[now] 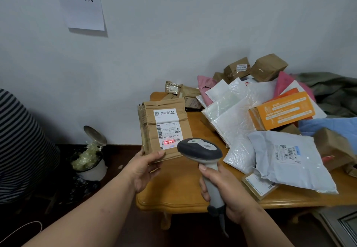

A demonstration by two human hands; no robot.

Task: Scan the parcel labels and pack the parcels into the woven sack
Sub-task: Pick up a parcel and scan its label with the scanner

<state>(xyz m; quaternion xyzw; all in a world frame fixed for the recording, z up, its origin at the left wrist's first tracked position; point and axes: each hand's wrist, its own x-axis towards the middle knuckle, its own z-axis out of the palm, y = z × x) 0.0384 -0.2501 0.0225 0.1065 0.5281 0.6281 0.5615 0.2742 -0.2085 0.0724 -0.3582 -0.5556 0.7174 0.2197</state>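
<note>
Brown cardboard fills the middle of the view: a taped cardboard parcel (164, 129) is held up above the near left corner of the wooden table (173, 194), its white shipping label (169, 131) turned toward the camera. The left hand (144, 169) grips the parcel by its lower edge, thumb pressed on the front face and the other fingers curled behind it. A red scan line glows across the barcode (170, 142) at the bottom of the label. The right hand (226, 187) is wrapped around the pale handle of a grey handheld scanner (200, 150), whose dark head points at that barcode from just beside the parcel's lower right corner. On the table to the right lies a loose heap of other parcels: white bubble mailers (229, 119), a pale grey poly bag (289, 159) with its own label, an orange box (282, 110), pink bags (207, 87) and several small brown taped boxes (267, 67) against the wall. A woven sack cannot be made out with certainty. At the left, on the dark floor, stands a small white bin (92, 158) with its lid raised, and a striped sleeve (21, 142) shows at the frame's edge. A paper sign (81, 1) with printed characters hangs on the wall.
</note>
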